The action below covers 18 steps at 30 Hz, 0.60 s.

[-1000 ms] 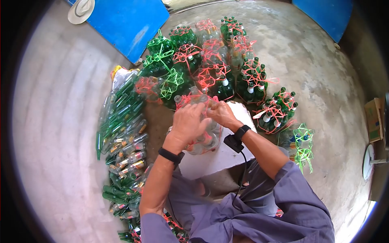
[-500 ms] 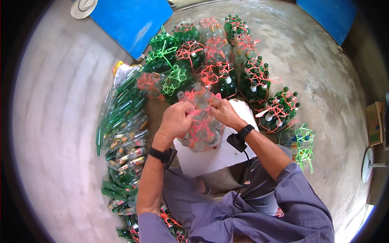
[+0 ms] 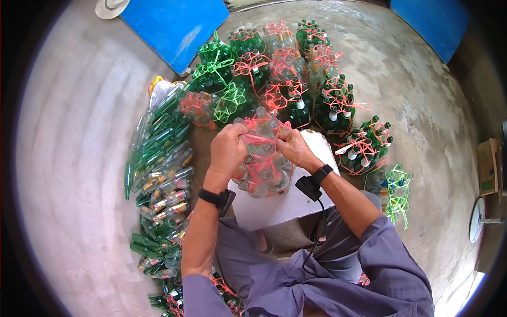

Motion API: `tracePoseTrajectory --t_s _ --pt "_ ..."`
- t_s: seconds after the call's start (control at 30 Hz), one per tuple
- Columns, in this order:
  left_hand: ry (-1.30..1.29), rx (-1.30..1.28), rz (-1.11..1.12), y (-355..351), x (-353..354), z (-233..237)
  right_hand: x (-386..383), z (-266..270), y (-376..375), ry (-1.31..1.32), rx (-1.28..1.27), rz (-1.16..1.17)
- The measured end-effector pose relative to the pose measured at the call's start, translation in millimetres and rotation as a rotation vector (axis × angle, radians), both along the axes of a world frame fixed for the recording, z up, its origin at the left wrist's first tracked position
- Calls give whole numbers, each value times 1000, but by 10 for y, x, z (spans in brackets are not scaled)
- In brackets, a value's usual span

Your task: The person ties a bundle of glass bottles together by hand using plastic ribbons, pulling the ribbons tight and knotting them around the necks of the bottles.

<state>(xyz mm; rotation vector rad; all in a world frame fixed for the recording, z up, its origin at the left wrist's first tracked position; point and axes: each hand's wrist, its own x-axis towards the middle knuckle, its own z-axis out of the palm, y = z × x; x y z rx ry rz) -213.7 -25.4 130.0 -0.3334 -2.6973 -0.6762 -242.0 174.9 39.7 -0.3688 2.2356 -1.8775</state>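
Note:
A bundle of clear glass bottles [image 3: 272, 177], bound with pink plastic twine, stands upright on a white block [image 3: 248, 212] in front of my knees. My left hand [image 3: 227, 150] is closed on the twine at the bundle's left side. On the right side my right hand [image 3: 297, 150] pinches the same pink twine [image 3: 257, 139], which runs stretched between the two hands across the bottle necks. More strands loop around the necks below it. My fingertips partly hide the points where the twine is gripped.
Tied bundles of green bottles [image 3: 328, 113] and clear ones stand in rows beyond the block. Loose bottles [image 3: 158, 140] lie piled along the left. A green-tied bundle [image 3: 397, 187] is at my right. Blue boards [image 3: 174, 29], a hat [image 3: 110, 6] and a cardboard box [image 3: 487, 166] lie farther out.
My left hand has moved slightly up and left, drawing the twine out between the hands. My right hand stays nearly in place, and the bundle remains on the block.

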Motion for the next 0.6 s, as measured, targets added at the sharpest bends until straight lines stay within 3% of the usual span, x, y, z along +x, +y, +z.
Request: tracePoseTrajectory --t_s 0.6 --pt "-93 126 -1 -8 -397 -27 70 189 -6 -127 -31 -61"
